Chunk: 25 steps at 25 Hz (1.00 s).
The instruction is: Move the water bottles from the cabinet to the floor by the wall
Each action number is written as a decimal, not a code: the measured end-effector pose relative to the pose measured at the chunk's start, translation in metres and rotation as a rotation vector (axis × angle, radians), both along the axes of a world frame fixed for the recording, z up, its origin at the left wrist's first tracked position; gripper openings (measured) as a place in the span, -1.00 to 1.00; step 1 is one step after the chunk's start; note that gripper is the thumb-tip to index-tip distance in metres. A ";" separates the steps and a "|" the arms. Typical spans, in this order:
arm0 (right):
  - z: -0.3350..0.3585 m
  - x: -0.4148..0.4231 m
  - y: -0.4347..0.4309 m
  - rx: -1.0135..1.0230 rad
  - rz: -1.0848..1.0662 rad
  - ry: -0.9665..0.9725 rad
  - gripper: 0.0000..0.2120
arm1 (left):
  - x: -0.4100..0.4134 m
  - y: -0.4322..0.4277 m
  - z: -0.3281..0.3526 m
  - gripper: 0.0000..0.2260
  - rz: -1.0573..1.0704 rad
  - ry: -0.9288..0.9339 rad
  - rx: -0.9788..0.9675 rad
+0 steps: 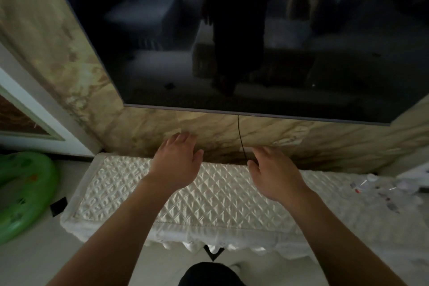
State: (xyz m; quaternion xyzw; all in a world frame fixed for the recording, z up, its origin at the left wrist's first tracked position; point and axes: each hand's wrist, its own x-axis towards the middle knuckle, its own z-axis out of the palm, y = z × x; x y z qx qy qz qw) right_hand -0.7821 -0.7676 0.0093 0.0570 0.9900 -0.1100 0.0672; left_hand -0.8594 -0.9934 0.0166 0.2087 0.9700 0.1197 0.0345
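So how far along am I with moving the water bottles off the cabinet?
Nothing looks done: no bottle shows on the floor at left. The left hand and right hand hover open and empty over the quilted cover. What look like clear bottles lie at its right end, yet to move.

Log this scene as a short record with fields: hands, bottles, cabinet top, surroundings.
left hand: open, holds nothing, reaches over the back of the cabinet top
right hand: open, holds nothing, fingers near the black cable
water bottles: clear plastic, at the right end of the cabinet top, out of both hands; blurred, count unclear
quilted cover: white, spread over the cabinet top
television: on the wall above, screen dark
green inflatable ring: on the floor to the left
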 end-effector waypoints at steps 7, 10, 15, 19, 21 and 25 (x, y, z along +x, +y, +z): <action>0.009 0.017 0.098 0.008 -0.011 0.041 -0.54 | 0.009 0.105 0.007 -0.56 -0.035 -0.036 0.025; 0.012 0.034 0.147 0.021 0.005 0.051 -0.53 | 0.025 0.152 0.008 -0.56 -0.033 -0.034 0.028; 0.016 0.077 0.244 0.025 0.029 0.052 -0.54 | 0.073 0.244 0.009 -0.56 0.006 -0.020 0.022; 0.020 0.115 0.318 0.040 0.059 0.040 -0.53 | 0.116 0.314 0.013 -0.57 0.062 0.000 0.018; 0.021 0.134 0.355 0.034 0.067 0.043 -0.53 | 0.138 0.350 0.013 -0.57 0.060 0.004 0.016; 0.017 0.155 0.418 0.017 0.057 0.040 -0.54 | 0.164 0.409 0.006 -0.58 0.039 -0.006 0.011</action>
